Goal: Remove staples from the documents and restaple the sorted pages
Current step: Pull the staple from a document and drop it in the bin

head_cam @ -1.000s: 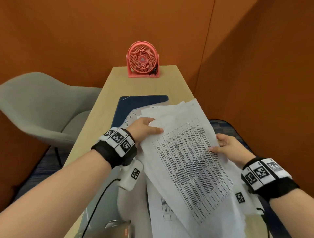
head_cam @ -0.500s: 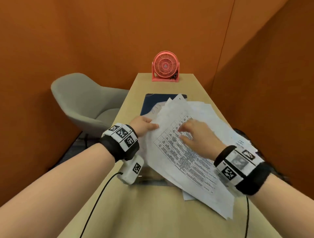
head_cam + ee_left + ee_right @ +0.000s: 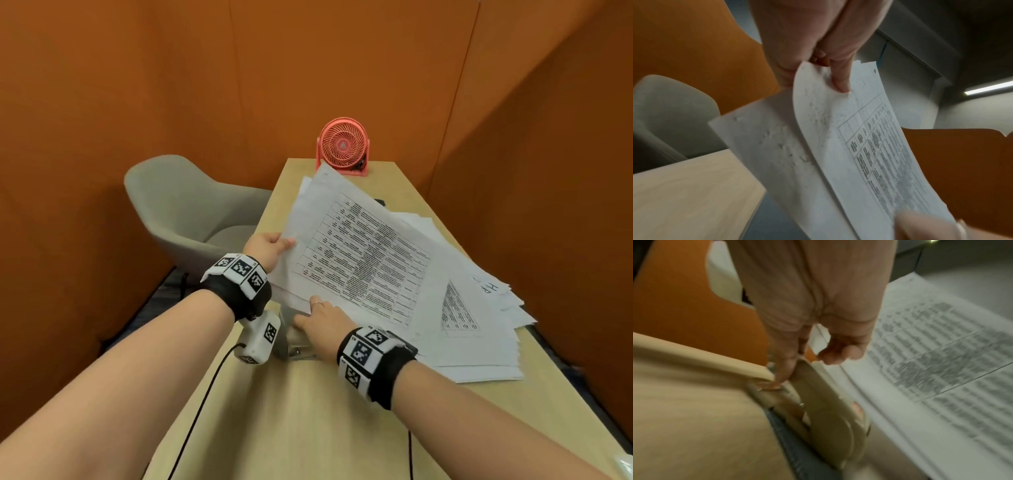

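A small booth is enclosed by orange walls (image 3: 171, 85) on three sides. A narrow light-wood surface (image 3: 308, 411) is set against the back wall, where a coral desk fan (image 3: 343, 146) is placed. A grey upholstered chair (image 3: 191, 212) is seen to the left. A ceiling strip light (image 3: 988, 87) is visible overhead.

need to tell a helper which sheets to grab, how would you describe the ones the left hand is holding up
Start at the pink fan at the far end of the wooden table. In front of it, the left hand pinches a raised bundle of sheets. Unlike the loose papers lying flat, it is tilted up off the table.
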